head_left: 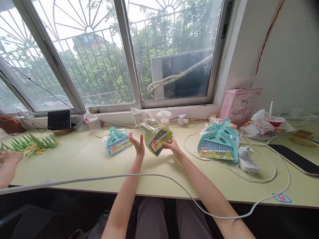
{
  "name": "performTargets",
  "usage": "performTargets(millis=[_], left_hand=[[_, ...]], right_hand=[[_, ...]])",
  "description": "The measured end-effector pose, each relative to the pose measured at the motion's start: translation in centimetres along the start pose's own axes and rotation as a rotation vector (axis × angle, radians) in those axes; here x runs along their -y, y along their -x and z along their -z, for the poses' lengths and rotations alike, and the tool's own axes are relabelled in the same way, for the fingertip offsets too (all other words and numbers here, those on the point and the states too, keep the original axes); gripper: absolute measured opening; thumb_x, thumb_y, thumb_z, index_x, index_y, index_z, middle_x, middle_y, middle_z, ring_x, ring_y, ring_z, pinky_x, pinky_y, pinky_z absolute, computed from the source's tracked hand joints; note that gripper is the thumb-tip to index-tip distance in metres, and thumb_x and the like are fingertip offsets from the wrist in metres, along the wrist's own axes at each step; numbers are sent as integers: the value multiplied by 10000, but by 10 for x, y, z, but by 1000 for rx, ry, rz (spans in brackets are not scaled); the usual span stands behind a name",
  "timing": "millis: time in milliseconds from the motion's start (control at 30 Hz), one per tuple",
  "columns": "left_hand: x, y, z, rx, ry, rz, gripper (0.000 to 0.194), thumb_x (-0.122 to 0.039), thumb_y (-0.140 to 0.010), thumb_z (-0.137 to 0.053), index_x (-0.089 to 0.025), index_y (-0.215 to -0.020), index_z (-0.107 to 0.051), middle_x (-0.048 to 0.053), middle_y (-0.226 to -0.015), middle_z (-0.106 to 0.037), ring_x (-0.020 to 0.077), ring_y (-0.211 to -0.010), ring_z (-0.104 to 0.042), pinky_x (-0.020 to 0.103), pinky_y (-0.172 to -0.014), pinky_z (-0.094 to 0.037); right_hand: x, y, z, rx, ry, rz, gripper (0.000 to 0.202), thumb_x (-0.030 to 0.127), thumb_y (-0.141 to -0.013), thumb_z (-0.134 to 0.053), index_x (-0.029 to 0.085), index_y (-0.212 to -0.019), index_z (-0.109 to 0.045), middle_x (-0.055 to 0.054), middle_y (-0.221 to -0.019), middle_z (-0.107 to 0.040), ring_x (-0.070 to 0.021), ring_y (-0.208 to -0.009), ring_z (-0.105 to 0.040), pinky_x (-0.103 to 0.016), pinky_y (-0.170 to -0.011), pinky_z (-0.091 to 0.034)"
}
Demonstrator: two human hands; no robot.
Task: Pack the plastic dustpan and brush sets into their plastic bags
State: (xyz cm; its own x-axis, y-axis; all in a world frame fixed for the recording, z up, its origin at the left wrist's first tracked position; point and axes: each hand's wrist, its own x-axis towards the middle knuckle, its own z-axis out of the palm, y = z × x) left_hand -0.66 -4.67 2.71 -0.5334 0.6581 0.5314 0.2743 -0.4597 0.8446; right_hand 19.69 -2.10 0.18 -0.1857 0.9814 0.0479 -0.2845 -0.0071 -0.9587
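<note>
Your right hand pinches wrapped green dustpan set, likely steadying its tilt, inward from surface front edge; left hand, fingers spread, grips nothing.

The clearest sign is a red "10" inside a blue outline on a paper marker at the right front edge of the table; a second marker, at the left edge, is too slanted to read. The yellow-green dustpan set bears a printed card with a row of Chinese characters, too small to make out surely. Similar lettered cards show on the teal set to the left and the teal sets to the right. Dark capitals on the crumpled white bag are broken by creases, and print on the pink box and clear-white packet is illegible.
</note>
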Motion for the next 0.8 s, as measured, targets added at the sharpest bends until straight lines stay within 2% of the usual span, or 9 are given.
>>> performTargets(millis=[33, 100, 167, 300, 433, 533, 633, 733, 800], left_hand=[[1, -3, 0, 60, 134, 173, 888, -598, -874, -626, -258, -1568, -188, 156, -1671, -172, 301, -1530, -243, 475, -1224, -253], [2, -6, 0, 186, 374, 456, 970, -576, -856, -669, -263, -1587, -113, 168, -1624, -307, 296, -1469, -381, 438, -1164, -374], [2, -5, -2, 231, 530, 576, 984, -513, -856, -703, -231, -1592, -114, 175, -1524, -470, 287, -1370, -513, 405, -1092, -462], [3, 1, -7, 214, 579, 606, 937, -316, -833, -768, -223, -1573, -202, 116, -1283, -672, 229, -1124, -681, 343, -965, -550], [8, 5, -14, 226, 531, 639, 879, -197, -814, -776, -231, -1535, -275, 85, -1165, -715, 196, -1015, -714, 323, -937, -563], [10, 11, -19, 394, 540, 628, 767, -178, -771, -807, -180, -1437, -426, 107, -1154, -723, 234, -1078, -701, 384, -1030, -523], [8, 20, -21, 609, 542, 620, 628, -210, -751, -824, -143, -1309, -544, 148, -1252, -690, 284, -1197, -649, 459, -1144, -427], [4, 26, -19, 780, 492, 642, 631, -233, -777, -802, -164, -1338, -520, 169, -1344, -635, 292, -1221, -637, 529, -1188, -348], [2, 28, -18, 859, 478, 652, 675, -275, -794, -794, -197, -1386, -478, 172, -1393, -600, 297, -1207, -648, 558, -1171, -355]], right_hand=[[2, 2, -1, -1, -5, 9, 489, 264, -594, -933, 211, -939, -592, -59, -806, -768, -226, -692, -733, -384, -718, -628], [4, 6, -5, 8, -2, 12, 459, 260, -609, -923, 205, -928, -597, -61, -796, -769, -219, -672, -727, -377, -704, -628], [4, 8, -8, 11, 5, 6, 423, 241, -626, -908, 198, -912, -599, -56, -764, -765, -207, -642, -718, -362, -681, -626], [3, 10, -14, -53, -7, 3, 383, 195, -632, -897, 190, -865, -594, -44, -727, -751, -201, -631, -716, -359, -673, -633], [4, 9, -19, -182, -81, 49, 385, 175, -637, -894, 194, -856, -577, -39, -761, -748, -209, -700, -738, -362, -714, -650], [4, 9, -20, -269, -106, 69, 355, 165, -664, -868, 194, -843, -563, -29, -750, -739, -186, -665, -727, -333, -681, -649], [4, 8, -18, -317, -92, 63, 316, 156, -686, -834, 194, -825, -553, -30, -766, -744, -176, -640, -722, -296, -625, -626], [3, 8, -12, -365, -37, 35, 286, 165, -708, -798, 200, -826, -540, -53, -829, -759, -194, -645, -733, -246, -490, -531], [4, 9, -8, -368, -13, 22, 283, 177, -709, -786, 202, -841, -538, -71, -888, -767, -213, -680, -746, -227, -434, -449]])
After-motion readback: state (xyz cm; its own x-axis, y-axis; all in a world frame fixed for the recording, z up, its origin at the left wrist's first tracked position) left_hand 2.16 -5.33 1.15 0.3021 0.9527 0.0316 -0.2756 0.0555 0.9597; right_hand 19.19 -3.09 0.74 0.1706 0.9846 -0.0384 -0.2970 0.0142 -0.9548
